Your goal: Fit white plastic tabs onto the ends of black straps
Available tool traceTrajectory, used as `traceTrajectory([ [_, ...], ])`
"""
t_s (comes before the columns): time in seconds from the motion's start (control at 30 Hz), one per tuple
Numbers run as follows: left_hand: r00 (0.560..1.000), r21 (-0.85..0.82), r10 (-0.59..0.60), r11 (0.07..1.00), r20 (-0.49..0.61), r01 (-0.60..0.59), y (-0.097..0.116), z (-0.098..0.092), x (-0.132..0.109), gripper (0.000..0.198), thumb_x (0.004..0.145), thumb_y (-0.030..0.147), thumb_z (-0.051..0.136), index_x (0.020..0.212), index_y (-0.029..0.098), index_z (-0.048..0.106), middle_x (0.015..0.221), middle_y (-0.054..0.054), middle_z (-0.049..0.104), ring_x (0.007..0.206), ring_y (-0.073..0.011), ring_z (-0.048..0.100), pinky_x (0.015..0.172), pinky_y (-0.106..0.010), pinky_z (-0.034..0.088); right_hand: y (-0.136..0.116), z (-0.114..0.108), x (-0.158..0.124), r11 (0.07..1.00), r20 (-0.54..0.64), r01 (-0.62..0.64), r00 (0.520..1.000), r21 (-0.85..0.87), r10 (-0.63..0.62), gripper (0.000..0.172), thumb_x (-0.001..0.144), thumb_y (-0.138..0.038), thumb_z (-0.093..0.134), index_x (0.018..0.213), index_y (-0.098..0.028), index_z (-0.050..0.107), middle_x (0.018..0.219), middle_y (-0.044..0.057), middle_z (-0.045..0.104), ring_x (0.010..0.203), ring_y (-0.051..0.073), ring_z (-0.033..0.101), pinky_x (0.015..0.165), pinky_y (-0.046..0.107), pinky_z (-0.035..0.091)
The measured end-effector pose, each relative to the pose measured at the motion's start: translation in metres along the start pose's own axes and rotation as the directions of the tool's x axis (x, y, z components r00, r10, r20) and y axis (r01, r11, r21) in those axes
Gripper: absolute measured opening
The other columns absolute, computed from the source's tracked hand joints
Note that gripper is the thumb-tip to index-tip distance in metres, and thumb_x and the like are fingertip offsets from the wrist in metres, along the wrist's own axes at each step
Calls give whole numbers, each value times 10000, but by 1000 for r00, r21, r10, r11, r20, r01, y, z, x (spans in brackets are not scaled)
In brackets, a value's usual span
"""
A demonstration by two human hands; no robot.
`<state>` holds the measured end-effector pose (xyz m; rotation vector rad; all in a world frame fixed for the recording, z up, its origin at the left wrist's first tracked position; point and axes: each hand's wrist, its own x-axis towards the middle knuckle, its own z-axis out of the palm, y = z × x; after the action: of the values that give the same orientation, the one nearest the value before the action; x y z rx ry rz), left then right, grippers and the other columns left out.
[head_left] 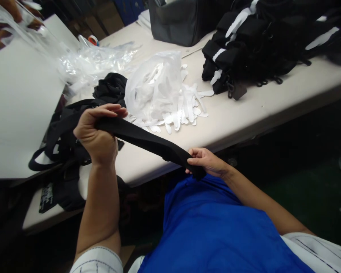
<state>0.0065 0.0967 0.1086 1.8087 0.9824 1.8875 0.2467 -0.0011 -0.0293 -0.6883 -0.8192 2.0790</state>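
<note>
Plainly, the left hand [95,131] holds the left end of a black strap [150,142]; the right hand [207,161] pinches its right end, thumb on top; the strap stretches above the near edge of the bench [244,117]; beyond it lies a translucent bag [156,89] beside white strips [184,110]; black bundles [250,53] sit far right.

Banded black bundles [251,49] along a worktable [269,93] suggest a workshop.
</note>
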Motion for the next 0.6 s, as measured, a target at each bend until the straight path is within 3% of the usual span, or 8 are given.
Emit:
traceTrajectory([
  [0.1, 989, 66, 142, 987, 43, -145, 11, 6, 4, 82, 756, 93, 661, 712, 131, 602, 824, -31, 722, 738, -187, 700, 720, -412, 614, 2, -5, 2, 1000, 16, 8, 1000, 26, -8, 377, 696, -294, 843, 916, -172, 562, 725, 4, 714, 572, 139, 682, 514, 205, 547],
  [0.2, 992, 2, 127, 992, 22, -127, 19, 11, 8, 103, 735, 84, 682, 692, 138, 606, 819, -44, 721, 716, -199, 698, 689, -409, 603, -1, -3, -2, 998, 133, -53, 989, -46, 59, 512, 739, -325, 804, 1164, -170, 563, 780, 31, 731, 582, 133, 667, 501, 204, 534],
  [0.33, 987, -115, 134, 986, 83, -124, 51, 12, 1, 216, 697, 304, 805, 693, 157, 646, 807, -59, 732, 702, -215, 692, 658, -379, 594, -3, 3, -7, 938, 93, -137, 980, -318, 174, 333, 770, -418, 760, 891, -134, 634, 560, -19, 638, 437, 100, 568, 407, 173, 435],
  [0.43, 938, -157, 162, 980, 306, -118, 100, 11, -18, 242, 818, 420, 703, 723, 198, 712, 773, -44, 740, 703, -218, 697, 631, -362, 620, -2, 9, -5, 895, -79, -57, 997, -442, 24, 323, 806, -466, 706, 842, -160, 608, 560, -25, 633, 438, 110, 566, 398, 183, 403],
  [0.47, 877, -138, 98, 990, 471, -36, 117, 12, -26, 215, 889, 355, 627, 763, 218, 734, 782, -37, 754, 729, -218, 710, 672, -356, 639, -1, 11, -4, 896, -135, -5, 989, -445, -61, 322, 816, -477, 692, 838, -171, 593, 590, -19, 649, 470, 123, 589, 422, 196, 427],
  [0.5, 747, -139, 56, 989, 662, 49, 132, 14, -33, 222, 934, 301, 555, 848, 239, 750, 817, -26, 773, 767, -216, 726, 753, -348, 651, -2, 13, -3, 899, -193, 56, 969, -434, -153, 325, 816, -486, 688, 826, -181, 577, 621, -15, 662, 509, 135, 611, 455, 212, 457],
  [0.57, 323, -77, -1, 970, 946, 230, 150, 19, -44, 246, 957, 247, 505, 1079, 267, 718, 948, -6, 790, 928, -190, 736, 986, -286, 580, -6, 16, -4, 909, -308, 178, 902, -378, -304, 340, 800, -506, 701, 816, -197, 560, 676, -10, 676, 583, 156, 638, 517, 243, 506],
  [0.6, 107, -33, 2, 956, 994, 292, 152, 22, -48, 283, 955, 237, 507, 1184, 252, 674, 1042, -22, 778, 1043, -182, 709, 1086, -266, 498, -9, 17, -6, 915, -354, 227, 870, -333, -344, 348, 794, -518, 705, 831, -202, 563, 701, -4, 683, 613, 168, 649, 538, 258, 523],
])
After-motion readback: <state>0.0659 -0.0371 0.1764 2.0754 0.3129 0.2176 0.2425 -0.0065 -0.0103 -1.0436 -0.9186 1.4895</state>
